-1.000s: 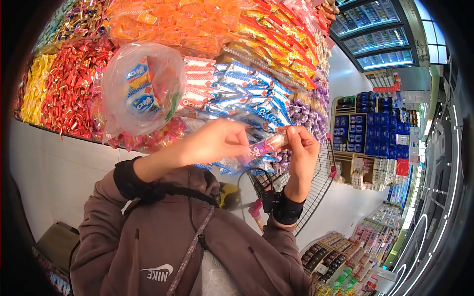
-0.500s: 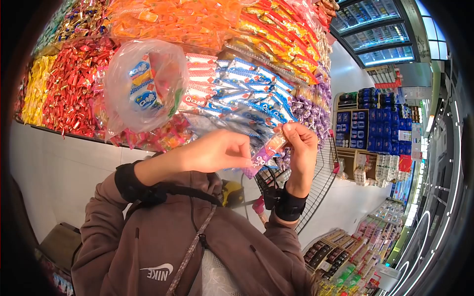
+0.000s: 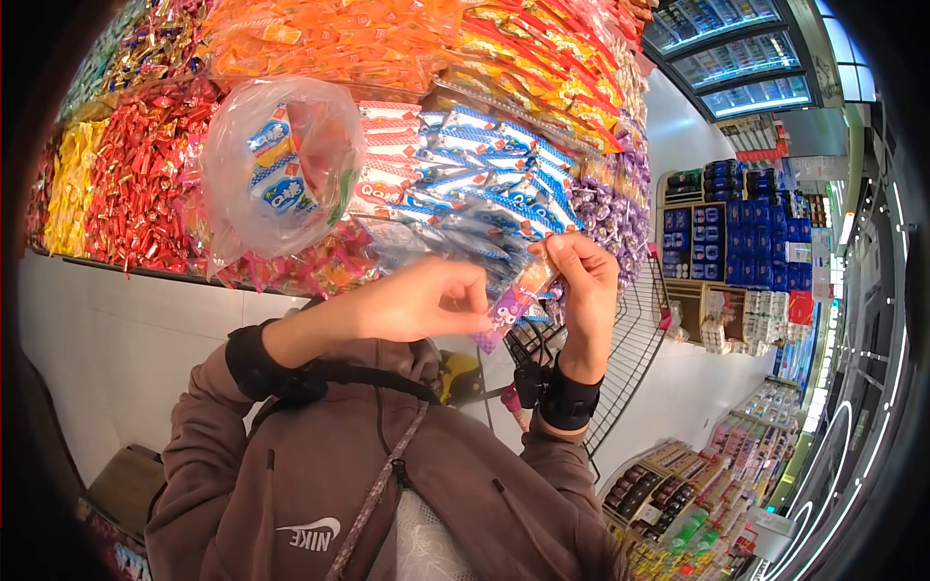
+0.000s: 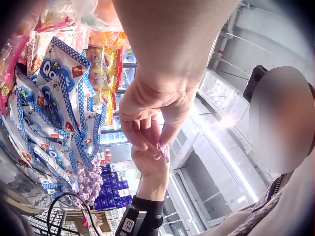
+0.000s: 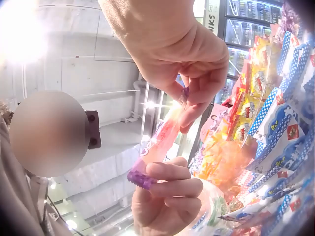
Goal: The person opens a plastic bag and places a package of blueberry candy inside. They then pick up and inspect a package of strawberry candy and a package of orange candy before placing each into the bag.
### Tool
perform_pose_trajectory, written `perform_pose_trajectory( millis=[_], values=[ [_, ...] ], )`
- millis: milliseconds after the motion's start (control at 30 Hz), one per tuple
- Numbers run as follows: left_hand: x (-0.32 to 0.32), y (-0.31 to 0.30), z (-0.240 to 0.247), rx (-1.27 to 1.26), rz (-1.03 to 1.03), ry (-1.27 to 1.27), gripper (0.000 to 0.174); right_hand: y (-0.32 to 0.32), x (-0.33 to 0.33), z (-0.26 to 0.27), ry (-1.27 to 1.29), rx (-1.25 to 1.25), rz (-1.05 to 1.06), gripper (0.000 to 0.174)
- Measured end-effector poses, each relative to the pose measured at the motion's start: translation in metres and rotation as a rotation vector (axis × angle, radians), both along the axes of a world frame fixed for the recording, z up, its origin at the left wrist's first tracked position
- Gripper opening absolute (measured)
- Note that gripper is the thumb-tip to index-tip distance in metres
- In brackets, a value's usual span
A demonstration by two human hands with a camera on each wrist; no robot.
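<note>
Between my hands is a small candy packet [image 3: 516, 305] with a purple end and a clear, pinkish middle. In the head view my left hand [image 3: 426, 298] pinches its lower purple end. My right hand [image 3: 584, 276] holds the upper end between thumb and fingers. The right wrist view shows the packet [image 5: 162, 140] stretched slantwise from one hand to the other. Only its purple tip [image 4: 163, 152] shows in the left wrist view, at the left fingertips. Behind the hands lie blue-and-white candy bags [image 3: 494, 184].
A clear plastic bag [image 3: 228, 174] with blue packets inside rests on the candy display, left of the hands. Red candies [image 3: 145, 184] and orange candies [image 3: 320, 48] fill nearby bins. A wire shopping cart [image 3: 635, 320] stands at the right, below purple wrapped candies [image 3: 620, 208].
Both hands have kept hold of the packet. It has turned from a flatter slant to a steeper one, its purple end lower. The right hand has shifted slightly up and left.
</note>
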State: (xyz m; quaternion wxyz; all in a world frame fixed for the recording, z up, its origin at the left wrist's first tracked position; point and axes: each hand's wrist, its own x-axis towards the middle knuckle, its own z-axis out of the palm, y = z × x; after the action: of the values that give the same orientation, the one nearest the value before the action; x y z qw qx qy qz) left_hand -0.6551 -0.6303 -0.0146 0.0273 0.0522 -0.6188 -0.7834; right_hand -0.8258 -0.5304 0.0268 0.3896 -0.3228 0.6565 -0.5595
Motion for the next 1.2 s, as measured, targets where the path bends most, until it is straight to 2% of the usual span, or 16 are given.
perform_pose_trajectory(
  millis=[67, 300, 900, 1100, 1200],
  values=[
    [0.001, -0.002, 0.004, -0.042, -0.022, -0.011, 0.013, 0.001, 0.0, 0.001, 0.012, -0.017, 0.01, 0.019],
    [0.004, 0.0, 0.005, 0.081, -0.06, -0.035, 0.014, 0.003, 0.006, 0.001, -0.05, -0.041, 0.043, 0.018],
    [0.016, 0.001, -0.006, 0.03, -0.074, -0.051, 0.015, 0.009, 0.02, -0.002, -0.05, -0.107, 0.057, 0.017],
    [0.019, 0.004, 0.001, 0.041, -0.01, -0.036, 0.013, 0.01, 0.022, -0.002, -0.027, -0.169, 0.049, 0.017],
    [0.02, 0.008, 0.001, 0.049, 0.056, 0.03, 0.015, 0.008, 0.023, 0.0, -0.169, -0.2, 0.076, 0.018]
  ],
)
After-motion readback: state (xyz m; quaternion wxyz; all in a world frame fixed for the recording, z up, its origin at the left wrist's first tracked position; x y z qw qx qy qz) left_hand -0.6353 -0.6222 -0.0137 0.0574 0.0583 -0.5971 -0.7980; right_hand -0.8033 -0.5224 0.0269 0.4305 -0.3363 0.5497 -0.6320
